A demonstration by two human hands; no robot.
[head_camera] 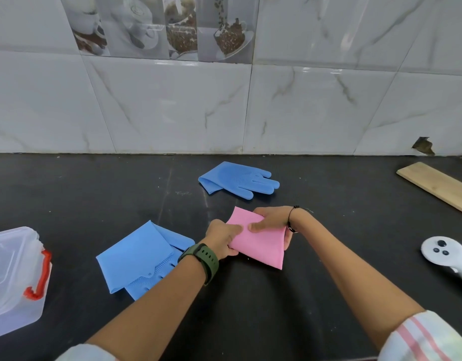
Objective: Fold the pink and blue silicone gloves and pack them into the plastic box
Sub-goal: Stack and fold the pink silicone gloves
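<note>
A pink silicone glove [261,243], folded into a flat packet, lies on the black counter at the centre. My left hand [222,239] grips its left edge and my right hand [270,221] pinches its top right, thumb on the upper face. A folded blue glove [138,256] rests just left of my left wrist, its bristled fingers partly tucked under. Another blue glove [237,179] lies farther back, cuff folded, fingers spread to the right. The clear plastic box [13,280] with a red latch stands at the left edge, its lid on.
The black counter [94,194] runs back to a marble-tiled wall. A wooden board [438,186] lies at the right rear. A white handheld controller [443,252] sits at the right edge.
</note>
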